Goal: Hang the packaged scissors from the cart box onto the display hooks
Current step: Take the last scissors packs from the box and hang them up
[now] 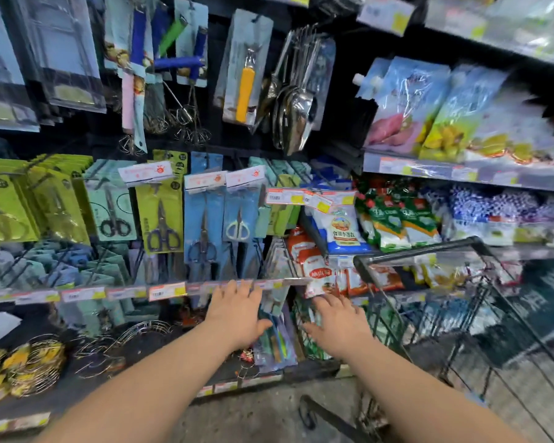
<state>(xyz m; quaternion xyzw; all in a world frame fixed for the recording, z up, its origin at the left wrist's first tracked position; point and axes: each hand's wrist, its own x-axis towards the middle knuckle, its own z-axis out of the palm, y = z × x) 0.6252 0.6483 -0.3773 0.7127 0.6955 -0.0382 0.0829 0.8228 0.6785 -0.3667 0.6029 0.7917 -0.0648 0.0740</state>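
Both hands reach low at the scissor display; neither holds a pack.

In the head view, the left hand (237, 310) is flat with its fingers spread just under the price rail (167, 290), above some blurred packs (274, 338). Whether it touches them cannot be told. The right hand (338, 321) is also spread and empty, near the cart (422, 252). Packaged scissors (202, 225) already hang on hooks in the row above the rail. The cart box cannot be made out. Such a pack is probably light, a stiff card under slick plastic. It is best pinched near the top, beside its hang hole, so the hole can be steered onto a hook.
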